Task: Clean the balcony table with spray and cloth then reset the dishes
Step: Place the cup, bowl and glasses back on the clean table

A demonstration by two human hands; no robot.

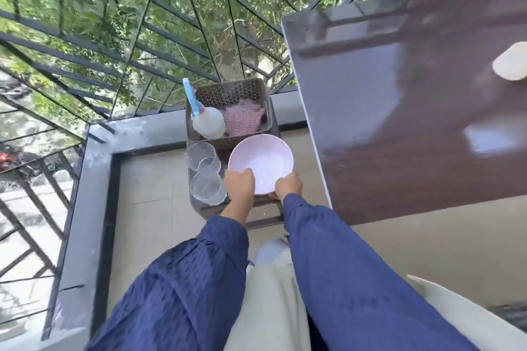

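While both hands grip its near rim, a pale pink plate (pixel 261 162) sits over the near end of a low dark stool (pixel 265 205) that stands on the balcony floor beside the railing. The left hand (pixel 239 184) has its fingers (pixel 245 173) curled over the plate's near-left edge, and the right hand (pixel 288 186) clasps the near-right edge, its fingers mostly tucked under the rim; both are grasping the plate. Whether the plate is lifted clear of the stool or resting on it cannot be told. Both arms wear dark blue sleeves (pixel 336 265).

Just left of the plate stand two clear glasses (pixel 204 158), one behind the other, the nearer glass (pixel 206 186) touching or almost touching the left hand. Behind the plate, a brown perforated basket (pixel 236 90) holds a white spray bottle (pixel 208 122) with a blue trigger head, lying tilted on the basket's left side, and a pink checked cloth (pixel 243 120) bunched on the right side.

To the right, well above the stool's level, the dark brown glossy surface (pixel 399 122) reflects the sky and the railing. One pale, rounded thing (pixel 512 65) lies on it near the right edge of view, too blurred to identify. Past the black metal railing (pixel 171 43), green foliage fills the background.
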